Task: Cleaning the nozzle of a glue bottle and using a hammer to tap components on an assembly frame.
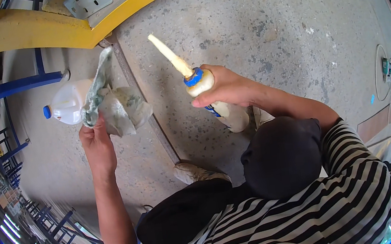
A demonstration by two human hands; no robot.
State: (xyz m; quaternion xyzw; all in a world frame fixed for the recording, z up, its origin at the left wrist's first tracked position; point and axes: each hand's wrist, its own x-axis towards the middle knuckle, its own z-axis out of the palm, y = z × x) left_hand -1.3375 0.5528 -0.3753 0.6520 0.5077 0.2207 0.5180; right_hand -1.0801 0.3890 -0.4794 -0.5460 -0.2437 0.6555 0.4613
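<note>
Bottle (200, 85) sits clamped in right grip (228, 85), long axis slanting forward-left to its nozzle (171, 54), with rag (122, 111) off to that left side, not touching bottle, pinched in left grip (97, 144).

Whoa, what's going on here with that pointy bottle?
Someone in a striped shirt grips a whitish bottle in the right hand, its long nozzle pointing away from them. The left hand pinches a crumpled, stained cloth. A jug with a blue cap is on the floor, partly hidden by the cloth.
</note>
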